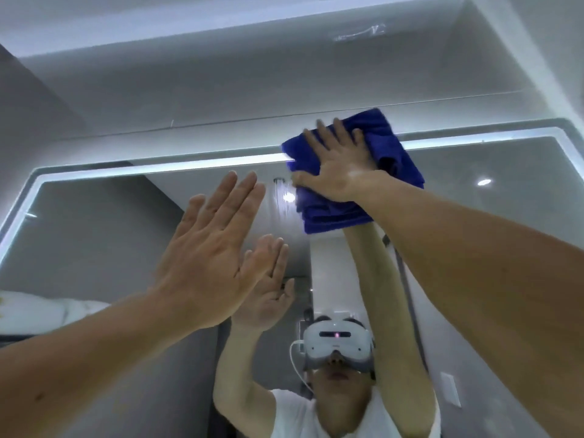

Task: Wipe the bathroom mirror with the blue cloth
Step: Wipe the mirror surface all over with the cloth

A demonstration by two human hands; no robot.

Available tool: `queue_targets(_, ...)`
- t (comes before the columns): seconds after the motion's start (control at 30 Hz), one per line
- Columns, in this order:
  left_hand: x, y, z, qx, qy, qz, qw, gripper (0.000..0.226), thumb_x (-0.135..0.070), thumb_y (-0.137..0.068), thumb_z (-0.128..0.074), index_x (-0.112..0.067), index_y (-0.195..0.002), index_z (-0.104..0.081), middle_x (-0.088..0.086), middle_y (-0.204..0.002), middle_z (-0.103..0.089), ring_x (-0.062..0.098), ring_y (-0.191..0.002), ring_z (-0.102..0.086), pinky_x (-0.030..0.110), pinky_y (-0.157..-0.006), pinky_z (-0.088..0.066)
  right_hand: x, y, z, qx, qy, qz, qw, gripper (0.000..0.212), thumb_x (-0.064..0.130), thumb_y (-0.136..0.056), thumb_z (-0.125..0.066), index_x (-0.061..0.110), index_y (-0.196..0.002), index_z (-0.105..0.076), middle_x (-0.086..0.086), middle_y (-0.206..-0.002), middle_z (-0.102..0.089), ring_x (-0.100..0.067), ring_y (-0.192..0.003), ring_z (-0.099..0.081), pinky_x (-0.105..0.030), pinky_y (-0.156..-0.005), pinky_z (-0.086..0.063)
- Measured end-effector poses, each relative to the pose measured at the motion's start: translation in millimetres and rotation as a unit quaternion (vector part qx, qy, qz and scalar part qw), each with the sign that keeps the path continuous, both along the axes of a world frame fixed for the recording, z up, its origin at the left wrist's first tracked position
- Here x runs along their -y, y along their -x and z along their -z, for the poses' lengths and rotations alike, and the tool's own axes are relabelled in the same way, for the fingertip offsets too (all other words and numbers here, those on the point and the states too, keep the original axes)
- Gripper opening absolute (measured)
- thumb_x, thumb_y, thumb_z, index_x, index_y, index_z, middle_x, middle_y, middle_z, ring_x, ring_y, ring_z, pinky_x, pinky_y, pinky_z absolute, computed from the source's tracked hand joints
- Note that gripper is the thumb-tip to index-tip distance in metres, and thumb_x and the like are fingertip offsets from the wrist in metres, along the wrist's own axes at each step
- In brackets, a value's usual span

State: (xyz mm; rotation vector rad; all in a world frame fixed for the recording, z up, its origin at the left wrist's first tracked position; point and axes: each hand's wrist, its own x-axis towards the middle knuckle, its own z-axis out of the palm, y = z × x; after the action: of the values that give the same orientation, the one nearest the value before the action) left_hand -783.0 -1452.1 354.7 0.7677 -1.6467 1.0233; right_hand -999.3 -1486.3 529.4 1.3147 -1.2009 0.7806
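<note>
The bathroom mirror [110, 235] fills most of the view, with a lit strip running round its rim. A folded blue cloth [388, 143] lies flat against the mirror's top edge, right of centre. My right hand [338, 165] presses on it with fingers spread and straight. My left hand [211, 248] is raised flat in front of the glass, lower and to the left, fingers straight and together, holding nothing. I cannot tell whether its palm touches the glass.
The mirror shows a person in a white headset [336, 346] and white shirt with both arms raised. Above the mirror is a grey wall and a white ceiling recess [284, 42]. A white towel [38, 314] shows reflected at lower left.
</note>
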Motion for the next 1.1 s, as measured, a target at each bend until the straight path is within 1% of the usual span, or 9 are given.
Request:
queue_targets(0.1,3.6,7.7,-1.3,-0.020,-0.011,-0.004,1.000,0.077,-0.064,-0.080,0.009,-0.032,-0.149,0.015,-0.018,-0.158,0.022,-0.005,-0.141,0.029,0.026,-0.118,0.017,1.8,1.0,14.0,-0.117,-0.036,-0.025,0.992,0.084,0.072,-0.091,-0.030,0.030,-0.155,0.004,0.003,-0.164,0.011,-0.023,-0.149,0.015,-0.047,-0.116,0.013)
queue_targets(0.2,3.6,15.9,-0.8,-0.035,-0.019,0.016,0.999,0.077,-0.064,-0.080,0.008,-0.031,-0.149,0.014,-0.017,-0.160,0.017,-0.004,-0.143,0.025,0.026,-0.118,0.016,3.0,8.7,49.6,-0.186,-0.052,-0.046,0.980,0.079,0.069,-0.093,-0.031,0.033,-0.155,0.003,0.005,-0.163,0.011,-0.018,-0.149,0.015,-0.039,-0.112,0.022)
queue_targets(0.3,0.7,22.8,3.5,-0.036,-0.022,0.030,0.999,0.074,-0.062,-0.082,0.006,-0.030,-0.148,0.015,-0.016,-0.159,0.019,-0.004,-0.142,0.027,0.025,-0.118,0.018,0.0,19.0,97.3,-0.185,-0.067,-0.052,0.979,0.077,0.067,-0.094,-0.030,0.034,-0.155,0.003,0.006,-0.163,0.012,-0.018,-0.148,0.020,-0.042,-0.113,0.025)
queue_targets(0.5,-6.5,37.2,13.0,-0.019,-0.030,0.060,0.998,0.070,-0.059,-0.089,-0.001,-0.030,-0.151,0.011,-0.015,-0.160,0.017,-0.005,-0.142,0.026,0.028,-0.119,0.016,-11.5,47.4,189.3,-0.178,-0.088,-0.050,0.979,0.078,0.064,-0.093,-0.033,0.035,-0.155,0.003,0.007,-0.162,0.015,-0.020,-0.147,0.023,-0.048,-0.116,0.018)
queue_targets(0.67,-7.6,42.3,3.2,-0.012,-0.025,0.054,0.998,0.073,-0.058,-0.087,0.001,-0.029,-0.153,0.009,-0.014,-0.162,0.015,-0.005,-0.142,0.027,0.028,-0.118,0.017,-20.0,72.6,173.7,-0.237,-0.121,-0.022,0.964,0.074,0.068,-0.094,-0.030,0.040,-0.154,0.003,0.008,-0.163,0.010,-0.018,-0.148,0.020,-0.045,-0.117,0.016)
queue_targets(0.73,-6.7,42.7,-1.1,-0.005,-0.019,0.042,0.999,0.075,-0.060,-0.087,0.002,-0.029,-0.154,0.009,-0.014,-0.162,0.016,-0.005,-0.142,0.027,0.025,-0.116,0.020,-24.9,76.3,141.7,-0.203,-0.115,-0.004,0.972,0.073,0.067,-0.094,-0.030,0.041,-0.154,0.004,0.007,-0.163,0.011,-0.018,-0.148,0.020,-0.043,-0.117,0.016)
queue_targets(0.83,-4.5,41.2,-4.5,-0.001,-0.016,0.039,0.999,0.077,-0.064,-0.087,0.003,-0.029,-0.155,0.008,-0.015,-0.161,0.017,-0.003,-0.143,0.026,0.028,-0.118,0.016,-33.5,79.1,90.2,-0.097,-0.088,-0.010,0.991,0.070,0.063,-0.097,-0.029,0.039,-0.154,0.003,0.006,-0.163,0.012,-0.017,-0.148,0.018,-0.039,-0.115,0.016)
queue_targets(0.97,-2.8,35.8,-5.0,0.012,-0.001,0.023,1.000,0.077,-0.065,-0.088,0.004,-0.029,-0.155,0.006,-0.015,-0.162,0.015,-0.002,-0.144,0.023,0.031,-0.120,0.012,-38.7,69.1,29.2,0.043,-0.075,0.003,0.996,0.071,0.065,-0.097,-0.023,0.036,-0.155,0.004,0.002,-0.163,0.014,-0.023,-0.149,0.017,-0.048,-0.118,0.008)
queue_targets(1.1,-1.4,35.0,-10.8,0.019,0.009,0.017,1.000,0.075,-0.063,-0.088,0.003,-0.029,-0.155,0.007,-0.015,-0.162,0.016,-0.002,-0.145,0.023,0.032,-0.121,0.011,-33.0,54.9,-1.8,0.147,-0.070,-0.003,0.987,0.077,0.071,-0.093,-0.020,0.034,-0.155,0.008,-0.001,-0.163,0.017,-0.030,-0.147,0.021,-0.054,-0.116,0.010)
